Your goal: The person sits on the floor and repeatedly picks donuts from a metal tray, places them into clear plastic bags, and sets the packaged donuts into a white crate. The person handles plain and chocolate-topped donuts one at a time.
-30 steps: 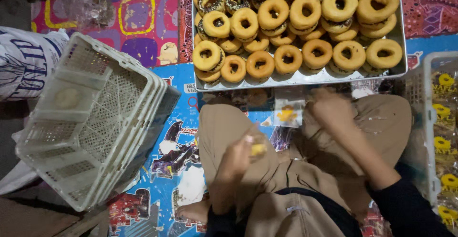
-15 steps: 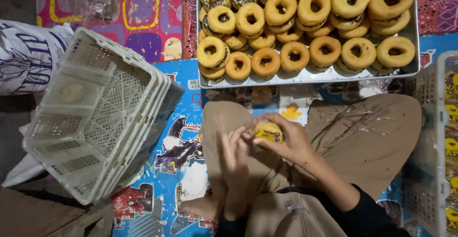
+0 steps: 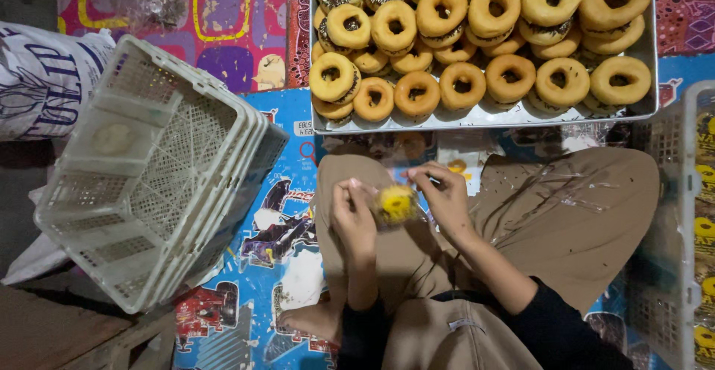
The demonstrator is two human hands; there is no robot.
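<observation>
- Since the frame half a second before, the hands had shifted little: both stayed together over the lap, the yellow piece now lower and between them rather than under the right fingers.
- The left hand [image 3: 354,217] was curled shut on the left side of a small wrapped doughnut [image 3: 395,205], thumb and fingers pinching its edge.
- The right hand [image 3: 445,195] pinched the same piece from the right, fingertips closed on what looked like clear wrapping; the film was too blurred to say for sure.
- The wrapped doughnut sat above the person's tan trousers [image 3: 566,214], just below the tray [image 3: 484,119].
- The metal tray held rows of ring doughnuts [image 3: 463,83], some stacked; its top edge was cut off by the frame, so the full count stayed hidden.
- A stack of white lattice crates [image 3: 149,169] lay tilted to the left on the printed mat [image 3: 275,228].
- At the right edge another white crate [image 3: 689,214] held packed yellow-labelled pieces, mostly cut off.
- A printed sack [image 3: 45,80] lay at far left, only partly seen.
- A bare foot [image 3: 309,319] showed below the left forearm.
</observation>
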